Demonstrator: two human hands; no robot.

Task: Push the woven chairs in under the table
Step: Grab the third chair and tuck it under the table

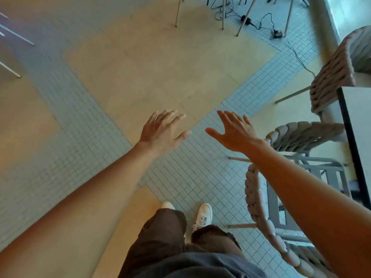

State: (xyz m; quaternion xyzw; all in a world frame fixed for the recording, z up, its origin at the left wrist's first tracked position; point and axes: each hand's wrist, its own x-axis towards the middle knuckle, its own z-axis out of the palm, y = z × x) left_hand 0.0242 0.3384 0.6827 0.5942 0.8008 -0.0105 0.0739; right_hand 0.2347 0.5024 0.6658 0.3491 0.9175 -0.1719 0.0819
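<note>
Both my arms stretch forward over the floor. My left hand point(163, 131) and my right hand point(234, 131) are open with fingers spread, holding nothing and touching no chair. A near woven chair point(259, 205) with a thick rope backrest and grey seat frame stands at the lower right, partly hidden under my right forearm. A second woven chair point(333, 71) stands further away on the right. The white table point(356, 121) with a dark edge runs along the right border, and both chairs face it.
The floor mixes tan slabs and bands of small grey tiles. Thin metal legs point(243, 19) of other furniture stand at the top, with black cables and a power adapter point(278, 34) on the floor. More legs show at the far left. My white shoes are below.
</note>
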